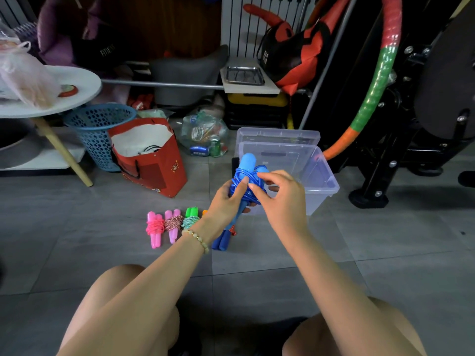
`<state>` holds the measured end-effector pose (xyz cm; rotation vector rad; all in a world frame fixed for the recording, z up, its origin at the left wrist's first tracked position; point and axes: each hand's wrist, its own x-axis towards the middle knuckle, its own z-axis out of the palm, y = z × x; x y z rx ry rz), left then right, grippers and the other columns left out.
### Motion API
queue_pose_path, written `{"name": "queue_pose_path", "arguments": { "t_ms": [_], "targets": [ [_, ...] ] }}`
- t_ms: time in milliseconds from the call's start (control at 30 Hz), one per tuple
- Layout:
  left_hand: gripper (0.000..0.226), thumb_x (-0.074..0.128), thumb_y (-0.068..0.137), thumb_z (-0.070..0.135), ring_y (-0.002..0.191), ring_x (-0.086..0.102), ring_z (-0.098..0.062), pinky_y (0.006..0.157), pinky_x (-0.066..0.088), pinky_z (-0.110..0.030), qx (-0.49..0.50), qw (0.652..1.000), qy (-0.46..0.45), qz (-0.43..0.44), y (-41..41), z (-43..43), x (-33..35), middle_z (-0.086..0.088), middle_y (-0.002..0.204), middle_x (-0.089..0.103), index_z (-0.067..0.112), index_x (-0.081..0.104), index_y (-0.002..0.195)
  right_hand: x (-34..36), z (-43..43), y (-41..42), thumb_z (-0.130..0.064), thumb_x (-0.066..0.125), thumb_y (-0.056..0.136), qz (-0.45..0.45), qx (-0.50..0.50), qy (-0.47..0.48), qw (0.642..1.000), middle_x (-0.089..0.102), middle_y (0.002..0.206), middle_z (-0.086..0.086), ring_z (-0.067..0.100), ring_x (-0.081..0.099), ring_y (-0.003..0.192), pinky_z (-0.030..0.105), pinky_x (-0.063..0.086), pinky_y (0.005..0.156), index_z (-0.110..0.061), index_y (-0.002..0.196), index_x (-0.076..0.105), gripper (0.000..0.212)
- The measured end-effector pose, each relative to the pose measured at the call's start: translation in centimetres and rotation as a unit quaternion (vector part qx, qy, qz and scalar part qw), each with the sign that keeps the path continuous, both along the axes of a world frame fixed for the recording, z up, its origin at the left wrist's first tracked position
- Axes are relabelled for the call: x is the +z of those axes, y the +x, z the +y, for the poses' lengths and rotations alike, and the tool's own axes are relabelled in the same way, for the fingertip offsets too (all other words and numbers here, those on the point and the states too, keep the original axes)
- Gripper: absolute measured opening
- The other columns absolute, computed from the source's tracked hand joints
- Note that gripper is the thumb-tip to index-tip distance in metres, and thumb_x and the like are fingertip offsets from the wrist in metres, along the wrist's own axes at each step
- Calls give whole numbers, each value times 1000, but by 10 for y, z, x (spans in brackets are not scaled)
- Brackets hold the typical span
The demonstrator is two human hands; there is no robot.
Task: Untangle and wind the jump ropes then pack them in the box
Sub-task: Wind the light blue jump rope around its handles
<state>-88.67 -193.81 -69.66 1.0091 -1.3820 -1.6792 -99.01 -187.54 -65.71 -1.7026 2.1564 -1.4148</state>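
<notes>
My left hand (226,201) grips a blue jump rope (247,176) by its two handles, the blue cord wound round them. My right hand (280,194) pinches the cord at the bundle's right side. Just behind stands the clear plastic box (318,176), open, with its lid (277,136) leaning behind it. On the floor lie wound ropes in a row: a pink one (154,228), a pink one with red-white cord (172,224), a green one (191,217), and a dark blue one (221,241) partly hidden under my left wrist. An orange tip shows beside the green one.
A red paper bag (151,160) and a blue mesh basket (99,129) stand at the left, beside a round white table (77,91). A bag of bottles (205,134) lies behind. Black gym equipment (401,140) and a striped hoop (372,98) crowd the right.
</notes>
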Motion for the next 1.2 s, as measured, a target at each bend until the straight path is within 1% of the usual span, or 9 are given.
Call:
{"name": "queue_pose_path", "arguments": {
  "t_ms": [267,433,567,667,767,867,1033,1100,1200],
  "targets": [
    [17,47,98,25,55,59,7,53,44,-9,11,990,-119,-75,-3,8,1,8,72,60,10,48,106,-7,-5,0,-20,69,83,56,-74,45,995,66,94,7,21,59,86,27,43,70,-5,100,68,22],
    [22,52,94,33,62,59,1,65,52,-26,13,980,-152,-128,-2,8,-7,13,76,62,18,49,110,-11,-8,-2,-15,58,90,102,-75,105,986,65,95,13,29,59,88,35,43,73,-2,99,65,18],
    [18,49,97,28,52,58,7,49,42,-9,-7,981,-134,-140,1,3,1,9,72,58,13,50,104,-15,-5,1,-10,58,88,73,-37,71,994,65,79,11,29,58,74,37,45,65,-3,83,64,10],
    [33,50,95,38,55,63,-2,54,48,-16,-35,985,-100,-134,3,-2,2,-1,75,62,7,52,102,-12,-6,-1,-10,61,89,-62,-14,89,994,67,82,5,18,59,73,25,46,68,-4,90,66,9],
    [66,53,76,68,77,70,-32,70,56,-44,-67,992,-45,-100,6,-6,1,-11,87,70,11,57,109,-4,-5,-7,-8,61,88,-236,17,99,967,66,82,5,9,60,71,12,45,64,-7,94,65,7],
    [54,42,88,62,75,67,-27,62,52,-33,-94,989,-39,-111,9,-8,9,-21,92,69,12,59,99,1,-1,-7,-5,56,92,-314,94,114,938,64,77,-2,-5,58,63,6,44,62,-9,97,62,8],
    [51,33,99,47,73,65,-18,69,54,-25,-88,990,-16,-114,16,-12,16,-19,87,69,8,64,91,-1,4,-9,-9,65,86,-251,188,110,943,68,78,-1,26,56,74,26,44,73,-24,94,45,26],
    [52,34,98,49,62,66,-11,64,54,-24,-93,989,4,-115,17,-10,17,-11,74,70,9,65,84,-4,7,-10,-6,69,81,-157,206,106,960,67,85,-6,14,60,79,27,43,81,-27,95,53,30],
    [48,36,98,47,44,56,3,47,45,-10,-77,989,1,-130,15,-7,19,5,53,62,15,60,71,-8,7,-12,-6,67,83,-62,176,85,979,61,83,-18,-1,53,72,12,38,71,-18,95,67,17]
  ]
}}
